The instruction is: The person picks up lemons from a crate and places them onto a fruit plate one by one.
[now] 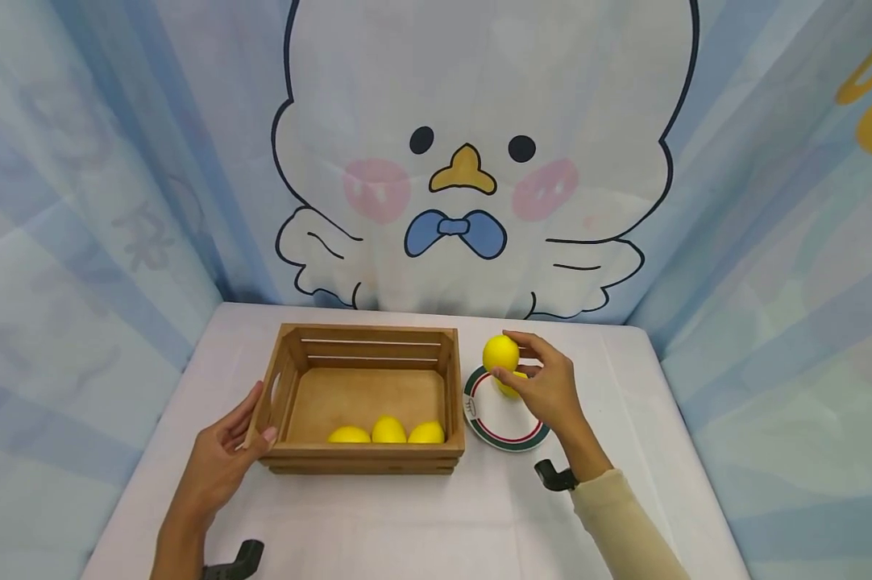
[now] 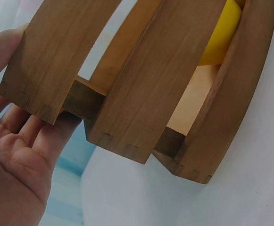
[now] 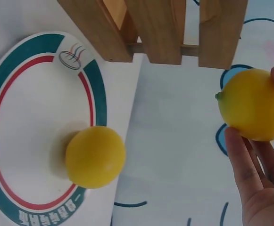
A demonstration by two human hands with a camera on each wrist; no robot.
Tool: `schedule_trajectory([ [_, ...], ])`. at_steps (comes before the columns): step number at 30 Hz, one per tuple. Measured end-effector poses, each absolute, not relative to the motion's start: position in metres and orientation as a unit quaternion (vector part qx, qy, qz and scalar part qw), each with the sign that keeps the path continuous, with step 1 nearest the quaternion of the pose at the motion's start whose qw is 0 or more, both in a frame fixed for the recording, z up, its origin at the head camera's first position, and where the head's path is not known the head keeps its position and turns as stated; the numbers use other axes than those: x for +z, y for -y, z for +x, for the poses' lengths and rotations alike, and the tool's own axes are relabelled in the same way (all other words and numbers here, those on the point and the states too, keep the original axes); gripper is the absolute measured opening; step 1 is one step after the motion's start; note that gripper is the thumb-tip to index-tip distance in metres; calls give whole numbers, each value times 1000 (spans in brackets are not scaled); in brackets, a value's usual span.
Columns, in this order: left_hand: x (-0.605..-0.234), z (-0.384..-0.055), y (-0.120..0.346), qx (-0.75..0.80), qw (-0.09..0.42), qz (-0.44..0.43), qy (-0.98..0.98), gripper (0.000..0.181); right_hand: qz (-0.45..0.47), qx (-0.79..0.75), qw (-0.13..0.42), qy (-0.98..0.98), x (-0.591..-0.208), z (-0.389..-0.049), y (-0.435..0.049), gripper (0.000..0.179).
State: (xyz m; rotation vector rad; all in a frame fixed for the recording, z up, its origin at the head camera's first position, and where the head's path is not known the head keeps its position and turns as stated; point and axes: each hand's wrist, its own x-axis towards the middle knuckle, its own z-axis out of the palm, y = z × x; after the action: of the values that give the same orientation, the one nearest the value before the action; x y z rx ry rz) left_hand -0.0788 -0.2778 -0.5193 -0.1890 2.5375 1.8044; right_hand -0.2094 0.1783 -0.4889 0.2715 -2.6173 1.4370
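Note:
My right hand [image 1: 550,383] pinches a yellow lemon [image 1: 500,354] between thumb and fingers, raised over the far side of a plate. That lemon [image 3: 253,104] shows a small green stem tip in the right wrist view. A second lemon [image 3: 95,157] rests on the white plate [image 3: 37,127], which has a green and red rim. Left of the plate stands a slatted wooden crate [image 1: 363,459]. Its near-left corner is gripped by my left hand [image 1: 222,459], thumb on one side and fingers on the other. Several lemons [image 1: 388,430] lie inside along the crate's near wall.
Crate and plate stand side by side on a table with a white cloth [image 1: 494,524]. A light blue curtain [image 1: 450,282] with a cartoon bird hangs at the table's far edge, and curtains also hang on both sides.

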Motion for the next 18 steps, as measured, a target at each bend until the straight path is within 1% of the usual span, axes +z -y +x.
schedule_trajectory([
  [11, -518, -78, 277, 577, 16, -66, -814, 79, 57, 472, 56, 878, -509, -201, -178, 55],
  [18, -518, -80, 276, 576, 17, -66, -814, 77, 41, 463, 40, 884, -523, -198, -178, 56],
])
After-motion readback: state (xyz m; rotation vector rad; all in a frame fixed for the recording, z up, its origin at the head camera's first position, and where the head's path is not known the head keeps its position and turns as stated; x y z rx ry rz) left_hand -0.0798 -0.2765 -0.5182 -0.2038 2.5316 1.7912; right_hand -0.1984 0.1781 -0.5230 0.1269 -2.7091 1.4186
